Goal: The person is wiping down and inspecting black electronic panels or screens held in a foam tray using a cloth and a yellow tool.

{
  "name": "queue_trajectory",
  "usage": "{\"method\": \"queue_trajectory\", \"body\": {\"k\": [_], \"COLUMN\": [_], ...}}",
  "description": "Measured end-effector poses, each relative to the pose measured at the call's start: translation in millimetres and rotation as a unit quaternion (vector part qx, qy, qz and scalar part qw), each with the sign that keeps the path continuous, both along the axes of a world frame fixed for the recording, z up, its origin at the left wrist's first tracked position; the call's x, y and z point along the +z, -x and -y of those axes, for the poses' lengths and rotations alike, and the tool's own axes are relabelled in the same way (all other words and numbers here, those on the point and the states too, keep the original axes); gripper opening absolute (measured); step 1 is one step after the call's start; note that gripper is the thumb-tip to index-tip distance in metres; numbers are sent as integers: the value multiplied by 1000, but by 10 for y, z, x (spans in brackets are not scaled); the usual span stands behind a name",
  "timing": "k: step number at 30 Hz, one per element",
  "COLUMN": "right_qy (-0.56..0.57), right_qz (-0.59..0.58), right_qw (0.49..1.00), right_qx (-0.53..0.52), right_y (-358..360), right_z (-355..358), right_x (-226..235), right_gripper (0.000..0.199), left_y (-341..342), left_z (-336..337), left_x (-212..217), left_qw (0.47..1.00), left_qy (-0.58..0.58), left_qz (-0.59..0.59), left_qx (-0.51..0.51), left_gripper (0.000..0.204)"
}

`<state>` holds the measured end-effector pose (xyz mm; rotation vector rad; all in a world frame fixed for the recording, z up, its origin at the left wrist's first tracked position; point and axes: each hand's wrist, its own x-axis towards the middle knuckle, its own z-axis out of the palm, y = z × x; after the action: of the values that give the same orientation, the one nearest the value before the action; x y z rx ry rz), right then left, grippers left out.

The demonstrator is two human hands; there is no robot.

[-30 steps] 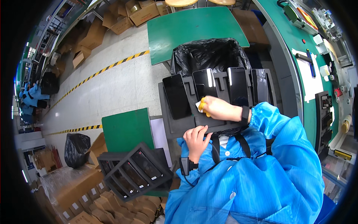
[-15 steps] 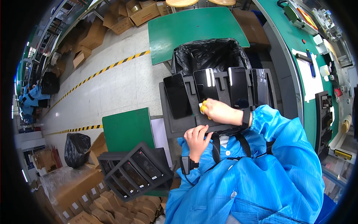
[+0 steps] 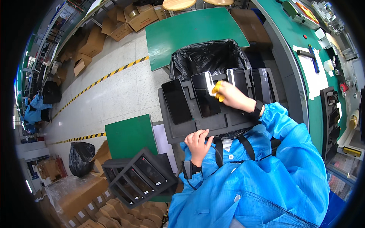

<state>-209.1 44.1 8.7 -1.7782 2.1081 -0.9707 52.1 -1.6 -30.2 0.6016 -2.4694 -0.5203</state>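
Note:
My right hand [image 3: 236, 97] is pinched, with yellow covers on its fingertips [image 3: 218, 91]. In them is a small white wipe [image 3: 211, 90], partly hidden, at the right edge of a dark-screened smartphone [image 3: 207, 103]. That phone lies in a black foam tray [image 3: 213, 129]. Left of it lies another smartphone [image 3: 177, 102]; to the right are a third phone [image 3: 237, 79], partly covered by my hand, and a further one [image 3: 261, 84] with a glossy surface. My left hand [image 3: 197, 147] rests on the tray's near edge, fingers stretched out and thumb apart.
A bin lined with a black bag [image 3: 209, 51] stands beyond the tray. Stacked foam trays holding phones [image 3: 140, 176] sit at lower left beside a green board [image 3: 131, 135]. A green workbench [image 3: 283, 38] with tools runs along the right. Cardboard boxes [image 3: 81, 186] fill the lower left.
My right hand has moved up and slightly right, from the phone's lower end to its upper right edge. My left hand stays at the tray's near edge.

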Motion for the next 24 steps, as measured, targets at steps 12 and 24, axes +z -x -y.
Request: {"method": "queue_trajectory", "body": {"k": [12,24], "right_qy": [-28,-114], "right_qz": [10,-12], "right_qw": [997,976], "right_qx": [70,188], "right_y": [-367,-708], "right_z": [-178,-218], "right_x": [206,116], "right_gripper": [17,18], "left_y": [-11,-34], "left_z": [-23,40], "left_x": [-5,78], "left_qw": [1000,1000], "left_qy": [7,-20], "left_qz": [-2,-13], "left_qx": [7,0], "left_gripper": [33,30]}}
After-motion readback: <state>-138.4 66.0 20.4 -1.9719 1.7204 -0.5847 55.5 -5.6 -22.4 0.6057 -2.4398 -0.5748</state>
